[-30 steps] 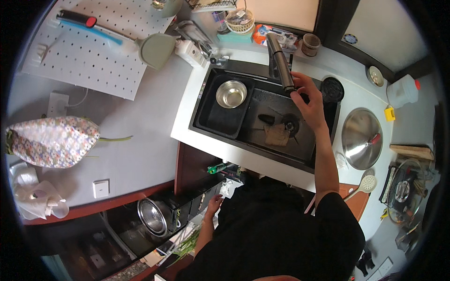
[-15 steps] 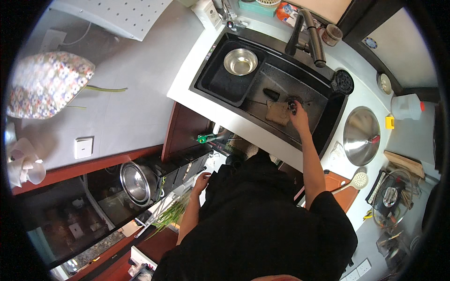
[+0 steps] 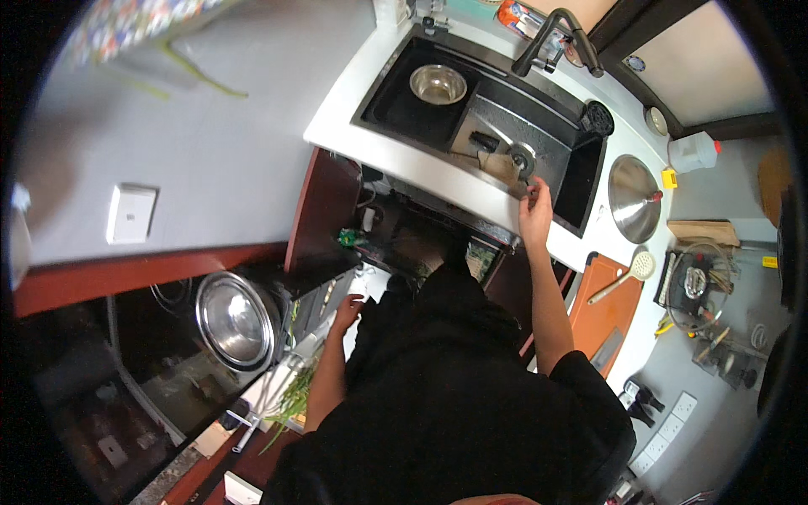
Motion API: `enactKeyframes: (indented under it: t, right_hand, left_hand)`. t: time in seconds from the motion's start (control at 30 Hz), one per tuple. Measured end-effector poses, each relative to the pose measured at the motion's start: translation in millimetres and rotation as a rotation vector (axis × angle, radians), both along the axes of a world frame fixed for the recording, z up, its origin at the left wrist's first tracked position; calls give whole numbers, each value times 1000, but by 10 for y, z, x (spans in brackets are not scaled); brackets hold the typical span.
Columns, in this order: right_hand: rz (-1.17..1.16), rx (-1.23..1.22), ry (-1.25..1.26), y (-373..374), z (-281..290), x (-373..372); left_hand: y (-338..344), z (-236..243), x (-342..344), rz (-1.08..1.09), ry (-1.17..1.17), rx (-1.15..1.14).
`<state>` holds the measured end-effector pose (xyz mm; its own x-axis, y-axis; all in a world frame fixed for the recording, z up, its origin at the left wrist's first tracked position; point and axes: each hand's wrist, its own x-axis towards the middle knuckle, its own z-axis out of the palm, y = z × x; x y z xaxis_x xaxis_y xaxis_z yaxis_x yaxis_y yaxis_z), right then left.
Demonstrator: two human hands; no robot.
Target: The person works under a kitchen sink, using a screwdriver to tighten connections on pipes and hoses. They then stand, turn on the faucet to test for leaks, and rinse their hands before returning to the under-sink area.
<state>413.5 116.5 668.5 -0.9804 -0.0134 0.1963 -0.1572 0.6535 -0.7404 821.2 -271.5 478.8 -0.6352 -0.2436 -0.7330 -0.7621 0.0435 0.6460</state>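
My right hand (image 3: 536, 212) is at the near edge of the black sink (image 3: 595, 187), with its fingers slightly bent and apart and nothing seen in them. Just beyond the fingertips is the round metal drain piece (image 3: 523, 156) in the sink's floor. A brown cloth (image 3: 498, 167) lies beside it, along with a small dark object (image 3: 485, 141) whose kind I cannot make out. In the left basin stands a steel bowl (image 3: 438, 85). Low beside my body, my left hand (image 3: 348, 312) hangs with loose fingers, holding nothing visible.
A dark faucet (image 3: 560, 38) rises behind the sink. To the right are a steel lid (image 3: 635, 200), an orange cutting board (image 3: 604, 307) and a slotted spoon (image 3: 640, 268). A cabinet door (image 3: 318, 206) stands open below the counter; a large steel bowl (image 3: 236, 321) and green stalks (image 3: 295, 394) are at left.
My right hand has drawn back from the drain toward the sink's near edge, leaving the round metal piece in sight. The view has shifted, and my left hand still hangs low.
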Motion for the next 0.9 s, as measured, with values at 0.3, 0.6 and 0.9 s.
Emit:
enactKeyframes:
  t: [0.3,0.6,0.9]
  right_hand:
    - [58,204,-235,-43,207,1347]
    - [161,212,-353,258,-293,1618]
    - [404,185,-803,808,-1411,1819]
  left_hand:
    - [-263,-887,1742,115,-277,286]
    - [-171,-375,1221,200,-173,215]
    - [302,58,1042,248,-35,113]
